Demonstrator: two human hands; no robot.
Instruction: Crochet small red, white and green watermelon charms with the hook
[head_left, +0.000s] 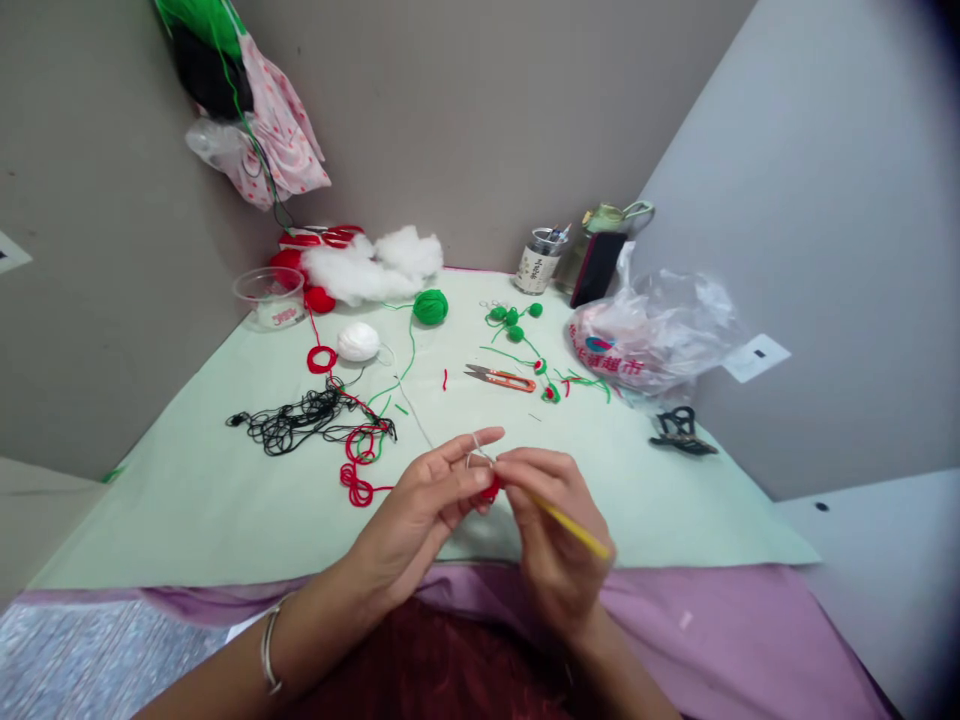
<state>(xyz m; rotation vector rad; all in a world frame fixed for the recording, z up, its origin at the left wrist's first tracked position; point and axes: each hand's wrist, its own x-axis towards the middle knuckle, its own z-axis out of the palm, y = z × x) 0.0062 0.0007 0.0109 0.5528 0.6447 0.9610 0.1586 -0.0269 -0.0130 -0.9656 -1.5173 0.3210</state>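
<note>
Above the near middle of the bench [675, 525], the left hand [424, 500] holds a small red piece [490, 489] between its fingers, which are closed on it. This piece is bright red and seems to be of yarn; the fingers cover most of it, so its full shape I cannot tell. A thin white strand [415, 415] comes to the left hand and makes a loop near the raised finger. At the right, the right hand [559, 520] grips a thin yellow tool [574, 526], slanting, with its hidden tip at the red piece.

On the bench, from left to right, there is first a clear bowl [257, 310], then a tangle of black yarn [292, 425], a red yarn ring [322, 360] and loose red loops [360, 490]. The white yarn ball [358, 342] lies in front of the fluffy white stuffing [375, 272]. Next come a green yarn ball [430, 307], orange-handled snips [502, 378] with the blades to the left, and small green balls [515, 334]. Behind these stands a labelled cup [536, 265]. Further right are a leaning dark phone [598, 268], a plastic bag [652, 330] and a black clip [682, 435].
</note>
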